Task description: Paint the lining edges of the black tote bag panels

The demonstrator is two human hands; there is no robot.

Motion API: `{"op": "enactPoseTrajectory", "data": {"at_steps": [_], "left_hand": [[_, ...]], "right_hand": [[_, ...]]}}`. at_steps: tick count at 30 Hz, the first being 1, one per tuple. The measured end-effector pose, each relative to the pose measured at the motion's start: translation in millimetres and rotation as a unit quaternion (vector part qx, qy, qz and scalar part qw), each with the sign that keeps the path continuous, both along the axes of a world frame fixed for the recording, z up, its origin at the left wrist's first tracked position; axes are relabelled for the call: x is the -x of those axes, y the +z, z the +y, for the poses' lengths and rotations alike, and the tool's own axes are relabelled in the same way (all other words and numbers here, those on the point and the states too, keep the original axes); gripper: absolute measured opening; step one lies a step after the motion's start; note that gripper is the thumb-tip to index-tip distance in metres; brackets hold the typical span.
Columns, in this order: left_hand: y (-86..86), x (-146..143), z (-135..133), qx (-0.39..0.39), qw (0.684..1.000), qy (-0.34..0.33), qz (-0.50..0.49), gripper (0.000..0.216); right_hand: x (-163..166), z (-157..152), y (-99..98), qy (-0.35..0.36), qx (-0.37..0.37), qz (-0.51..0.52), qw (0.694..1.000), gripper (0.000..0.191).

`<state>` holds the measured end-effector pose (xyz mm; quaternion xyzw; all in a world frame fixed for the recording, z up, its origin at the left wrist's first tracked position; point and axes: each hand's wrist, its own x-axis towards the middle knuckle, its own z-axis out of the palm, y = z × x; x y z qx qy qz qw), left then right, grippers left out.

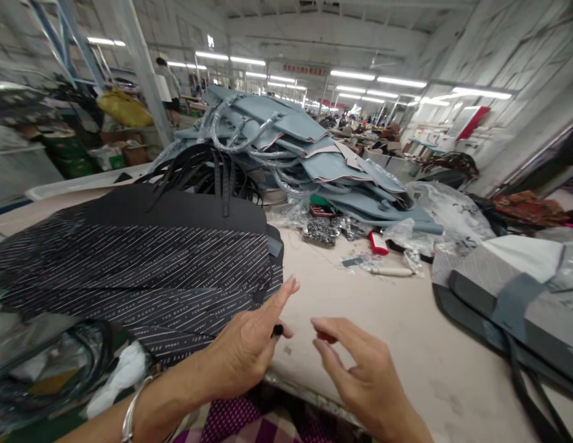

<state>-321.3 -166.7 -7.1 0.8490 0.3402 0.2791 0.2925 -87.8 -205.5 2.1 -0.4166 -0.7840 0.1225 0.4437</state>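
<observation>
My left hand (242,354) rests at the near edge of the beige worktable (406,344), with a silver bangle on the wrist. Its index finger points out while thumb and fingers pinch a small black piece (277,330). My right hand (360,375) hovers just to the right with fingers curled, and a small red piece (324,336) sits between thumb and fingertips. The two hands are a few centimetres apart. Left of them lies a stack of black fabric panels with thin white stripes (143,271), which my left hand touches at its edge.
Black straps (198,169) lie on top of the stack. A tall pile of blue-grey bag panels (304,147) stands behind, with bagged metal hardware (320,231), a red item (377,243) and a white-handled tool (390,271) before it. Grey bags (512,295) lie at the right. A person (166,86) stands far back.
</observation>
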Motion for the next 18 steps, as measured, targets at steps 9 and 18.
{"op": "enactPoseTrajectory", "data": {"at_steps": [9,18], "left_hand": [[3.5,17,1,0.01,1.0,-0.024,-0.004,0.104],[-8.5,18,4,-0.039,0.98,0.028,0.193,0.08]], "right_hand": [[60,24,-4.3,0.115,0.108,0.036,0.987,0.022],[77,42,-19.9,0.066,0.287,0.066,0.953,0.026]]}}
